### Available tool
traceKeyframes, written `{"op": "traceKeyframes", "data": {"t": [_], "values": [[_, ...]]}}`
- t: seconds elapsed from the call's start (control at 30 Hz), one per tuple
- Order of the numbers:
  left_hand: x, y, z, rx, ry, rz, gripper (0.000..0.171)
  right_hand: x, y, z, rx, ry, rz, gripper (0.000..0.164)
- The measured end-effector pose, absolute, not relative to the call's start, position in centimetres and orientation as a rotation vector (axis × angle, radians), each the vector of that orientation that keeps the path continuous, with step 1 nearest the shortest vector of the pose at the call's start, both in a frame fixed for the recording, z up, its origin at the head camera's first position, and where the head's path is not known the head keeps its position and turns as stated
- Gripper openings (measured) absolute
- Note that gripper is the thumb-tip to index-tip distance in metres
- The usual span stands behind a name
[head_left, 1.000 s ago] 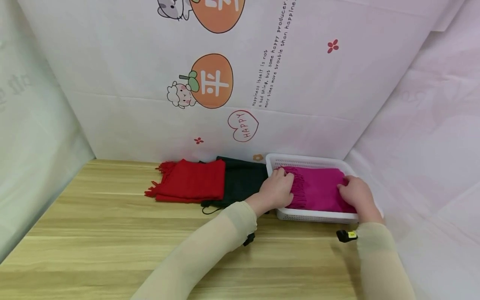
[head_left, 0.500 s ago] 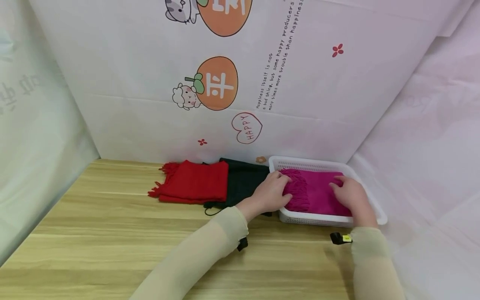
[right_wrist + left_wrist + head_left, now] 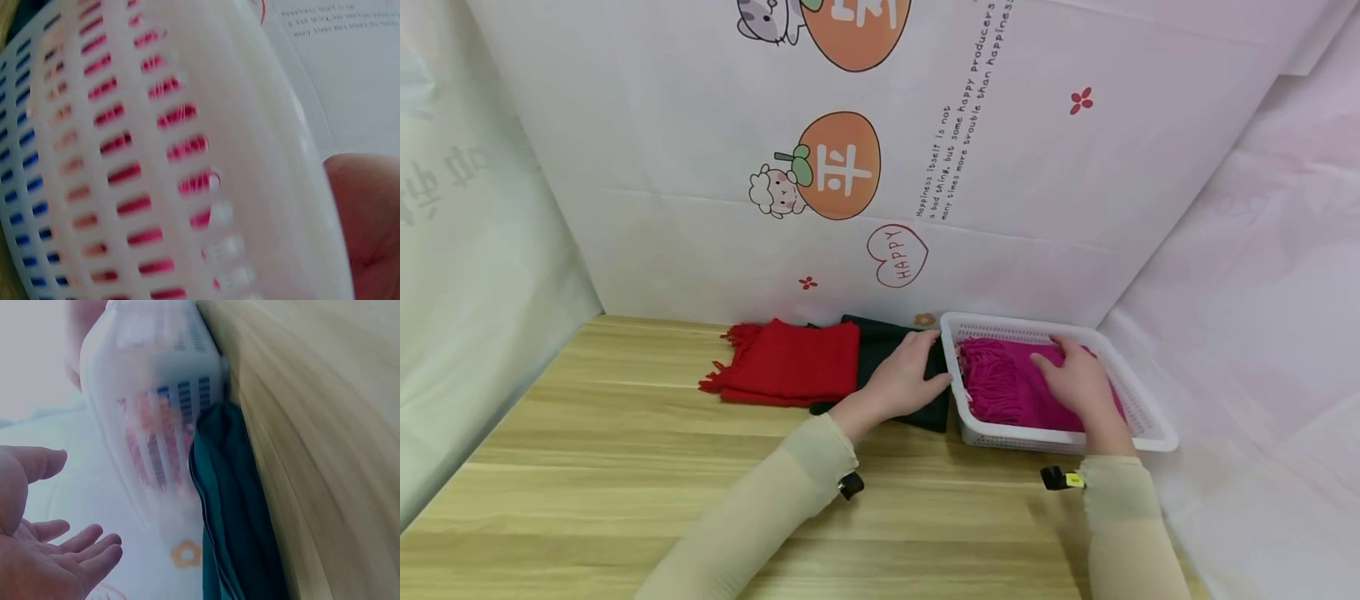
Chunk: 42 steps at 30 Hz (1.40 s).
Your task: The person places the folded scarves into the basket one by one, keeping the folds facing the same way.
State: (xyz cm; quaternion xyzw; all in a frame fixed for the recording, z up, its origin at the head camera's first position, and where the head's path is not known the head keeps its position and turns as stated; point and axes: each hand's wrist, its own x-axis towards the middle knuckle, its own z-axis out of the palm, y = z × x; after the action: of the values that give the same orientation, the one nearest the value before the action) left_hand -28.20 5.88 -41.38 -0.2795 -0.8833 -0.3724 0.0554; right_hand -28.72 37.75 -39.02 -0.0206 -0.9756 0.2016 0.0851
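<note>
By the back edge of the worktop (image 3: 625, 467), right of its back left corner, a fringed, folded red cloth (image 3: 793, 360) partly covers a dark green cloth (image 3: 880, 337), above which the left hand (image 3: 898, 379) hangs, thumb and fingers wide apart and holding nothing. Just beside, at the back right corner, a white basket (image 3: 1022, 437) carries a folded magenta cloth (image 3: 1000, 379), fringe leftward; over its right part the right hand (image 3: 1078, 379) spreads thumb from fingers, contact impossible to tell.
</note>
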Motion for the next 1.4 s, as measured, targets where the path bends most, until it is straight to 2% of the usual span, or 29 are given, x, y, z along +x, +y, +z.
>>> {"op": "traceKeyframes", "data": {"t": [0.17, 0.33, 0.7, 1.17, 1.4], "values": [[-28.7, 3.5, -41.6, -0.787, -2.697, -1.133, 0.075, -28.3, 36.0, -38.5, -0.062, -2.915, 0.696, 0.085], [-28.8, 0.7, -41.9, -0.744, -2.689, -1.155, 0.074, -27.8, 33.9, -37.9, -0.02, -2.908, 0.761, 0.088], [-28.5, -5.1, -42.6, -0.62, -2.689, -1.168, 0.075, -27.2, 30.2, -37.3, 0.083, -2.874, 0.817, 0.085], [-28.3, -10.6, -41.9, -0.456, -2.688, -1.177, 0.079, -26.5, 26.1, -37.3, 0.148, -2.82, 0.922, 0.071], [-27.9, -13.2, -41.5, -0.389, -2.694, -1.19, 0.079, -26.3, 24.1, -37.5, 0.193, -2.816, 0.947, 0.072]]}}
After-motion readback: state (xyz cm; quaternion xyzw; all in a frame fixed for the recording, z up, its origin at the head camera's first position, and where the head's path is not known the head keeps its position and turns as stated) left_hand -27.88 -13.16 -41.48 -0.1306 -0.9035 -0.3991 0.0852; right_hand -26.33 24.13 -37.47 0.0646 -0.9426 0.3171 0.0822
